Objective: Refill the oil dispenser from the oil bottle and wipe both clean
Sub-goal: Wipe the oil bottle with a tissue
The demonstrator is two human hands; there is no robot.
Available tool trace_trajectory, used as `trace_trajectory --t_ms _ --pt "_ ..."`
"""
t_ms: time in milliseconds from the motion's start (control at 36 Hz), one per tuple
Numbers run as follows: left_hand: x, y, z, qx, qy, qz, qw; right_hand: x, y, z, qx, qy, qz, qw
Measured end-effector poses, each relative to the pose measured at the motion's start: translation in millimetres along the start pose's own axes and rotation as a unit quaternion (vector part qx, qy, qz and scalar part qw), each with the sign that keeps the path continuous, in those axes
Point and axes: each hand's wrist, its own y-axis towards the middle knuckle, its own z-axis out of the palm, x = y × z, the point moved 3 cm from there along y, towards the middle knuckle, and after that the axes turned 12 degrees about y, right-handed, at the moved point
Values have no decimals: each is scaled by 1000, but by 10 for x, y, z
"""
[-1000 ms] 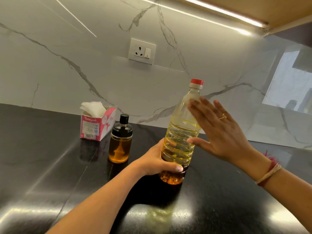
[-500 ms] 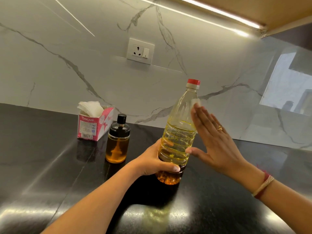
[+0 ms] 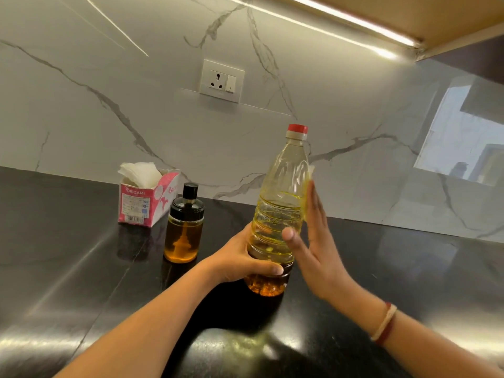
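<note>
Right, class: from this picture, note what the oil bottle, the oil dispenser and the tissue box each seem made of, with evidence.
The oil bottle: clear, glossy plastic, going by its moulded ribs and red screw cap. The oil dispenser: smooth clear body, glass or hard plastic, unclear which; glossy black lid, probably plastic. The tissue box: printed cardboard, matte, with folded edges.

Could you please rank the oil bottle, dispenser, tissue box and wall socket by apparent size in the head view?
1. Oil bottle
2. Tissue box, wider
3. Dispenser, taller; these two look close
4. Socket, smallest, though it is farthest from the camera
</note>
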Motion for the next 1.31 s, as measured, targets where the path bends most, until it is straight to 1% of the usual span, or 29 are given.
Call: trace_trajectory --t_ms 83,139,222,306,417,500,583,667,778,889,1083,1222,1306 --pt "-2 12 8 -1 -1 0 1000 1 -49 9 -29 48 28 998" --pt "-3 25 13 6 0 1 1000 66 87 -66 -52 108 56 991" --pt "6 35 9 9 14 -1 1000 182 327 -145 -75 152 73 983" --pt "18 38 5 9 19 -6 1000 212 309 -86 -83 178 67 978" --pt "19 34 14 5 15 -6 1000 102 -45 33 -83 180 87 976" --pt "14 38 10 10 10 -6 1000 90 -107 17 -87 195 102 971" --pt "13 36 3 19 11 -10 1000 81 35 -60 -112 243 140 953" --pt "6 30 0 21 12 -13 1000 60 114 -98 -110 289 174 935" --pt "2 28 1 14 12 -11 1000 10 -26 -98 -133 278 177 935" --pt "2 28 -1 17 5 -9 1000 -7 -37 -139 -142 302 189 923" --pt "-5 19 4 9 12 -8 1000 -38 67 -66 -117 321 193 920" --pt "5 27 -13 8 16 0 1000 -92 -36 -100 -164 313 190 916" --pt "19 27 -20 7 19 -1 1000 -108 70 -80 -155 317 194 915"
